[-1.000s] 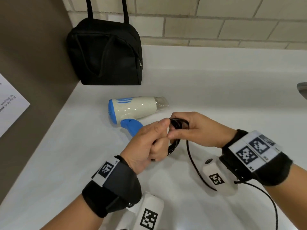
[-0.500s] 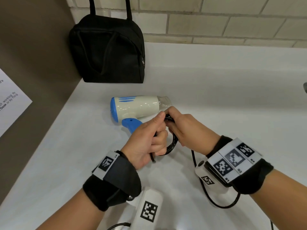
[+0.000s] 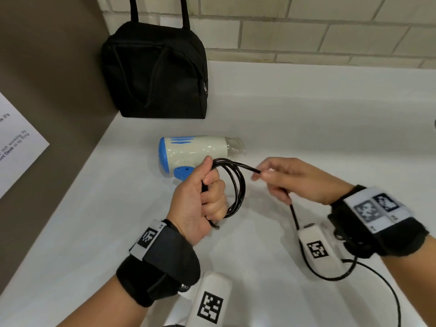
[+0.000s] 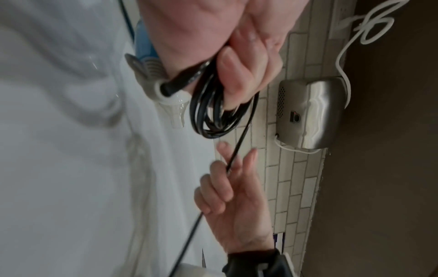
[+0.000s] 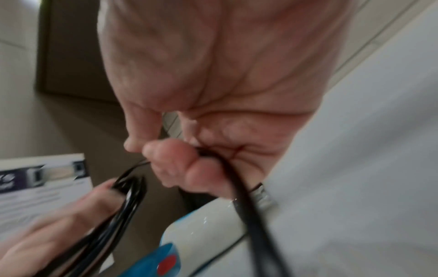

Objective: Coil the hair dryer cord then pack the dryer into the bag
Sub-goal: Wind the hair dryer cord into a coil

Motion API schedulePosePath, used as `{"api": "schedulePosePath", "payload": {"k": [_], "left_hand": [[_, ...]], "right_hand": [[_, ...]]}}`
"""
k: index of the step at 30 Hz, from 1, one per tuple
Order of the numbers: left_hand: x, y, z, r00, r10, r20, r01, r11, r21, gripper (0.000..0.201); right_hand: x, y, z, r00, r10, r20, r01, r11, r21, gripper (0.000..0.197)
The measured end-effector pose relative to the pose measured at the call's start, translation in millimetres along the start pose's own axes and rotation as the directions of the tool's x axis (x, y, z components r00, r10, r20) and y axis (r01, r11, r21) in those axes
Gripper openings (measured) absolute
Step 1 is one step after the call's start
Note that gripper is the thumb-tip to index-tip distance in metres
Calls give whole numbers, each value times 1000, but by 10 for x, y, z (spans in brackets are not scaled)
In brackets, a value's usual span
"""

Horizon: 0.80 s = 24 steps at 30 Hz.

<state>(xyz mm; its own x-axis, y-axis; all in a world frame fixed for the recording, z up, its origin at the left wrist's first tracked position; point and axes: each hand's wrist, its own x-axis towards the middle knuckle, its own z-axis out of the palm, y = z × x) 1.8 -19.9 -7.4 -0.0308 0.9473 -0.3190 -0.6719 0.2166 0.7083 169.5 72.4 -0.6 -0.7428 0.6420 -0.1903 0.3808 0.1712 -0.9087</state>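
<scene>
The white and blue hair dryer point(image 3: 193, 151) lies on its side on the white counter point(image 3: 306, 128), nozzle pointing right. My left hand point(image 3: 203, 197) grips several loops of its black cord point(image 3: 236, 187) in a fist just in front of the dryer's blue handle point(image 3: 181, 172). My right hand point(image 3: 290, 178) holds the free run of cord between thumb and fingers, a short way right of the coil. The rest of the cord point(image 3: 330, 277) trails down to the lower right. The black bag point(image 3: 155, 72) stands upright against the back wall, zipped as far as I can see.
A brown side wall point(image 3: 47, 90) with a printed notice point(image 3: 16, 142) borders the counter on the left. Tiled wall point(image 3: 306, 31) runs behind. The left wrist view shows a metal wall unit point(image 4: 310, 114) with a white cable point(image 4: 343, 48).
My right hand has pulled away to the right from the left hand, drawing a straight length of cord out of the coil. The left hand still holds the loops.
</scene>
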Motion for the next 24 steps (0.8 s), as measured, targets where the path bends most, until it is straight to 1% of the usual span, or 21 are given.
{"api": "schedulePosePath", "payload": {"k": [1,3,4,6,7,8,9,10,11,12,13,15,17,19,22,24], "left_hand": [[0,3,-5,1000,3,-7,-3,1000,-14,39],[14,-19,1,1000,-1,-12,1,1000,-24,43],[21,-36,14,1000,-2,-12,1,1000,-27,45],[35,-63,49,1000,25,-14,-25,999,-30,47],[37,-64,73,998,55,-21,-56,998,-26,47],[35,-56,100,995,95,-29,-96,995,-19,46],[32,-41,135,989,142,-33,-142,990,-5,45],[28,-30,175,981,191,-31,-191,981,24,44],[29,-26,223,970,242,-23,-240,968,78,42],[32,-39,265,956,294,-12,-289,944,161,41],[36,-66,299,938,346,8,-336,904,264,41],[50,-155,314,903,420,92,-413,786,461,37],[68,-238,274,887,416,203,-449,668,594,31],[92,-268,208,890,376,256,-443,586,679,29],[94,-258,165,890,334,310,-441,460,771,27],[71,-244,177,886,293,359,-452,379,807,31]], "right_hand": [[-41,33,-72,1000,10,-17,-10,1000,22,24],[-62,87,-142,996,33,-87,-29,998,53,20],[-40,109,-126,989,41,-140,-38,999,25,20],[40,134,1,968,27,-249,-67,986,-152,25],[73,126,97,963,22,-267,-98,957,-272,27],[94,112,209,969,26,-244,-127,904,-408,30],[104,103,326,980,30,-196,-134,828,-544,31],[103,103,435,988,27,-150,-118,757,-642,29],[88,93,528,993,33,-109,-99,724,-683,28],[65,68,599,997,39,-65,-73,732,-677,25],[34,26,652,999,43,-11,-40,758,-651,23],[-34,-61,723,994,42,105,30,798,-601,19],[-115,-144,734,981,50,188,77,790,-609,23],[-203,-230,670,980,72,187,58,792,-608,22],[-329,-356,522,987,69,147,41,771,-636,23],[-387,-416,442,988,70,140,42,747,-664,25]]}}
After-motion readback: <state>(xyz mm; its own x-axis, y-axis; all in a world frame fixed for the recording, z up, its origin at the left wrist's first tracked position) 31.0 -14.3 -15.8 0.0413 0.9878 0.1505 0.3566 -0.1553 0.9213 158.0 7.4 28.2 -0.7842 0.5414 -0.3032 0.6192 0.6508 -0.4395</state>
